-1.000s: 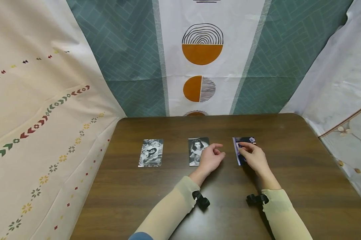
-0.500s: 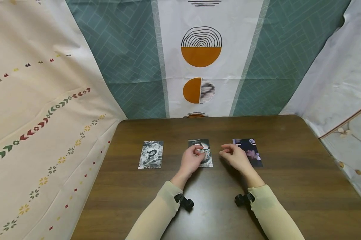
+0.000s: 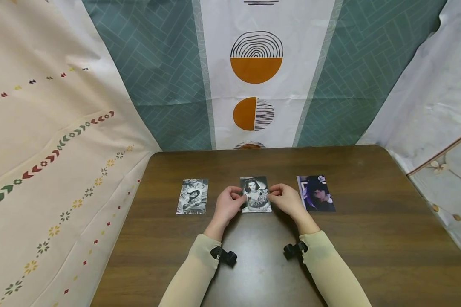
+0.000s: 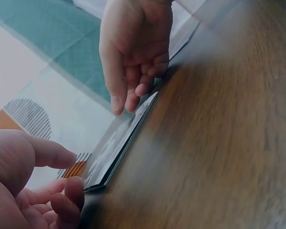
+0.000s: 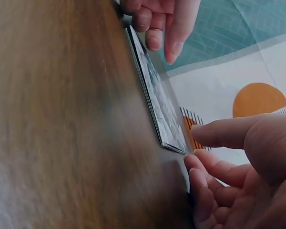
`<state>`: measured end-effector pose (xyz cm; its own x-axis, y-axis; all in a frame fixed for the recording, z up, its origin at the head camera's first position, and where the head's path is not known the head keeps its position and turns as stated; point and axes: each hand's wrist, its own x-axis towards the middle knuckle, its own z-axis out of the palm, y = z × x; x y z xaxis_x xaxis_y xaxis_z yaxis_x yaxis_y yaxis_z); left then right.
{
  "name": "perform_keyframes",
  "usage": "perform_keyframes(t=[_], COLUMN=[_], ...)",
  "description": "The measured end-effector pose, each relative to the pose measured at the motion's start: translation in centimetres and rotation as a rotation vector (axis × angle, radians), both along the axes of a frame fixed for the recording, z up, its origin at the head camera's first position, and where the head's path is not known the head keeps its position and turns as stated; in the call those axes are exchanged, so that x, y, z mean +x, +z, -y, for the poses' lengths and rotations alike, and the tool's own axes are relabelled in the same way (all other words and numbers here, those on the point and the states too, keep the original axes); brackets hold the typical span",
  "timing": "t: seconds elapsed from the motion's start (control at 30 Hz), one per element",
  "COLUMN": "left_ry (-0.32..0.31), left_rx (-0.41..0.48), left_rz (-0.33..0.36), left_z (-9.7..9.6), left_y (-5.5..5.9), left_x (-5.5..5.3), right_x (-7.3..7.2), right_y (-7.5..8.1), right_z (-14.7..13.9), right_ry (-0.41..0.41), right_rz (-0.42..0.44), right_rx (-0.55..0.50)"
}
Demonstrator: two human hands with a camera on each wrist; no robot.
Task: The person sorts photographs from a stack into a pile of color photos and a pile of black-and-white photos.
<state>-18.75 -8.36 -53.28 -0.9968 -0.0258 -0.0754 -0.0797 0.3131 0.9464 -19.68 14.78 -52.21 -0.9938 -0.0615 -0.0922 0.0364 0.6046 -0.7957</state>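
Observation:
A black-and-white photo card (image 3: pixel 256 195) showing a person in a dress lies in the middle of the table. Its edge looks layered in the left wrist view, like a thin stack (image 4: pixel 120 145). My left hand (image 3: pixel 226 205) is at its left edge, fingertips beside the near corner, thumb apart from the fingers. At the opposite edge is my right hand (image 3: pixel 289 202), its thumb and fingers (image 5: pixel 196 162) slightly parted by the card's corner. Whether the fingertips press the edges is hard to tell. Neither hand pinches the card.
Another black-and-white photo card (image 3: pixel 192 196) lies to the left on the brown wooden table (image 3: pixel 253 264). A dark purple photo card (image 3: pixel 316 194) lies to the right, near my right hand. Patterned cloth (image 3: pixel 169 76) hangs behind the table's far edge.
My right hand has moved left from the purple card to the middle card's right edge. My left hand has moved left across the middle card to its left edge, uncovering the picture.

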Motion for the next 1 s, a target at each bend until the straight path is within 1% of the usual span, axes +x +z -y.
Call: perform_keyframes(t=[0.2,0.43,0.57,0.87,1.0], left_ry=[-0.015,-0.018,-0.011,-0.020,-0.017], left_rx=[0.017,0.044,0.046,0.021,0.017], left_rz=[0.041,0.082,0.084,0.091,0.093], left_z=[0.40,0.80,0.79,0.52,0.39], left_y=[0.08,-0.02,-0.09,0.04,0.24], left_x=[-0.05,-0.23,-0.41,-0.40,-0.53], right_x=[-0.08,-0.06,0.02,0.01,-0.11], right_y=[-0.14,-0.29,-0.29,-0.16,-0.05], right_z=[0.15,0.16,0.20,0.33,0.30], right_ry=[-0.027,-0.023,-0.018,-0.023,-0.020], right_rz=[0.010,0.018,0.011,0.013,0.015], right_rx=[0.011,0.033,0.040,0.065,0.071])
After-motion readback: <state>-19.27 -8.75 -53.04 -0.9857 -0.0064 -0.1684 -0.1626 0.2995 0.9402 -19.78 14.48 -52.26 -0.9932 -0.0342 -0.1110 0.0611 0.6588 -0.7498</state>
